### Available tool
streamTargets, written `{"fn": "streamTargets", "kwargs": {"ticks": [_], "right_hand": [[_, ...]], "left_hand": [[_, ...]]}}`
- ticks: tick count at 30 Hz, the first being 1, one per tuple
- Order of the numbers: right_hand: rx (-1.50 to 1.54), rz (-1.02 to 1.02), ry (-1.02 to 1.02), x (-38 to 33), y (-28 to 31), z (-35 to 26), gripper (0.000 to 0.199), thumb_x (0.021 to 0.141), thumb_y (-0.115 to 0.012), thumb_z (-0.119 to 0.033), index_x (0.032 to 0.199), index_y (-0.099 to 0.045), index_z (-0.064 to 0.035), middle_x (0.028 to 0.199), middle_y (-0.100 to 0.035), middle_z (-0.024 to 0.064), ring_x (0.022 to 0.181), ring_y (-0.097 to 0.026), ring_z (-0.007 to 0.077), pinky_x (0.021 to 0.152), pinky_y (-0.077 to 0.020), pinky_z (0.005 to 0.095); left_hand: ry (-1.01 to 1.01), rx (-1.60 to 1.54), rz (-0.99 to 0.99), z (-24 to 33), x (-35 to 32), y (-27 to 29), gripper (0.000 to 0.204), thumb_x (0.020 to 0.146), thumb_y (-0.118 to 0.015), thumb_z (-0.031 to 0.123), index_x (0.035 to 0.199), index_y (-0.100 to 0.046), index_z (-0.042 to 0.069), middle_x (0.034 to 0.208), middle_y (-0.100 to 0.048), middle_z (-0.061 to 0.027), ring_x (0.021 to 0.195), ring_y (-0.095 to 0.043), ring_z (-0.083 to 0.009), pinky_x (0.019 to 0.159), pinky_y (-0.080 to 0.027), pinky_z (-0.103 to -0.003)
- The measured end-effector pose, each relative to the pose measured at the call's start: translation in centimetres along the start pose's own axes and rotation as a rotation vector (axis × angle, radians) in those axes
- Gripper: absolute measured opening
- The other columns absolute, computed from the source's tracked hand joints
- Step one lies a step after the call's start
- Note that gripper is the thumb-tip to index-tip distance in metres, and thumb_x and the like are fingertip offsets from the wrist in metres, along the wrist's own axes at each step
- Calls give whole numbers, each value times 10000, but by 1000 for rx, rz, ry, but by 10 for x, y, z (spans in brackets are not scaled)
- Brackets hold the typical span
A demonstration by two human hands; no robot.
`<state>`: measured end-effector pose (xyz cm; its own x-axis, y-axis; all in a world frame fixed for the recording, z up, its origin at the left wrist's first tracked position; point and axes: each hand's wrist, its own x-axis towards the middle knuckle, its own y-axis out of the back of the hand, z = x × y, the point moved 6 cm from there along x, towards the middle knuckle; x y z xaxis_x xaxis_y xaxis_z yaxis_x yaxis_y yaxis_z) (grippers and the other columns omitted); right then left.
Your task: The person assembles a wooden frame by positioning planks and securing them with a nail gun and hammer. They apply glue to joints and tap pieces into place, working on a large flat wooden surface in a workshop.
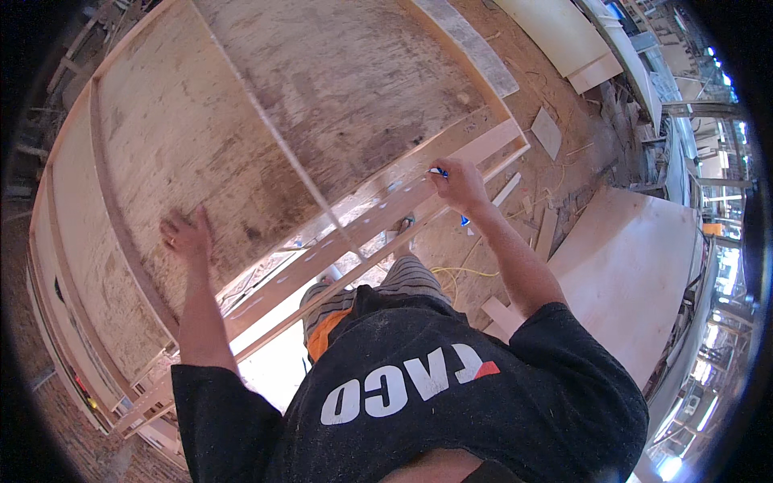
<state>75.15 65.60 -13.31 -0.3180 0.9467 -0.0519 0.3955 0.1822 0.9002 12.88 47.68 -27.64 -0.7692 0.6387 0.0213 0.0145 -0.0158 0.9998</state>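
Observation:
My left hand point(187, 235) lies with fingers spread on the stained plywood panel point(177, 145) of a large wooden frame. At the near right part of the frame, my right hand point(460, 187) is closed round a small blue-and-white object point(438, 172). Its kind is too small to make out, and my fingers hide part of it. It sits at a long pale wooden board point(322, 262) with several whitish smears along it. A thin wooden strip point(274, 133) crosses the panel between my hands. Below my right wrist is another small blue object point(465, 220).
A pale plywood sheet point(624, 274) lies at the right. Wood offcuts point(547, 134) and a yellow cord point(459, 270) are on the dusty floor. Long boards point(564, 40) stand at the far right. Open gaps show between the frame's near rails.

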Motion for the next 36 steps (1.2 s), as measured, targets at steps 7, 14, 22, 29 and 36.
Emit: {"fn": "streamTargets", "kwargs": {"ticks": [7, 14, 22, 29, 36], "right_hand": [[17, -101, 13, 48, 34, 74, 259, 922, -726, -296, 1128, -790, -152, 982, -764, 196, 947, -741, 407, 808, -571, 521], [48, -99, 60, 92, 75, 162, 256, 925, -728, -304, 1113, -792, -142, 1000, -771, 157, 978, -736, 399, 832, -578, 504], [16, -71, 95, 117, 114, 219, 246, 916, -729, -277, 1111, -806, -149, 1046, -765, 159, 1003, -725, 404, 855, -575, 501], [162, 27, 24, 115, 131, 267, 269, 953, -701, -264, 1133, -797, -88, 1031, -760, 166, 955, -718, 360, 828, -568, 465], [1616, 95, -448, 57, 174, 244, 460, 1021, -506, -138, 1455, -616, -33, 976, -694, 59, 795, -671, 158, 717, -579, 309]], "left_hand": [[205, -195, 347, 3, -25, 53, 940, 989, -476, 789, 1678, -332, 167, 1764, -149, -228, 1646, -86, -413, 1292, -42, -656], [118, -281, 380, 151, -119, 135, 787, 1022, -558, 675, 1620, -433, 178, 1749, -194, -219, 1638, -168, -382, 1297, -18, -657], [32, -396, 330, 244, -159, 165, 716, 1022, -607, 620, 1552, -527, 146, 1734, -235, -229, 1631, -189, -397, 1298, -11, -659], [-68, -443, 349, 289, -165, 183, 696, 1004, -667, 533, 1529, -547, 91, 1715, -267, -255, 1623, -199, -416, 1300, -29, -652], [-414, -772, 305, 409, -236, 223, 554, 929, -798, 303, 1380, -654, 15, 1576, -484, -269, 1530, -384, -431, 1280, -219, -559]]}}
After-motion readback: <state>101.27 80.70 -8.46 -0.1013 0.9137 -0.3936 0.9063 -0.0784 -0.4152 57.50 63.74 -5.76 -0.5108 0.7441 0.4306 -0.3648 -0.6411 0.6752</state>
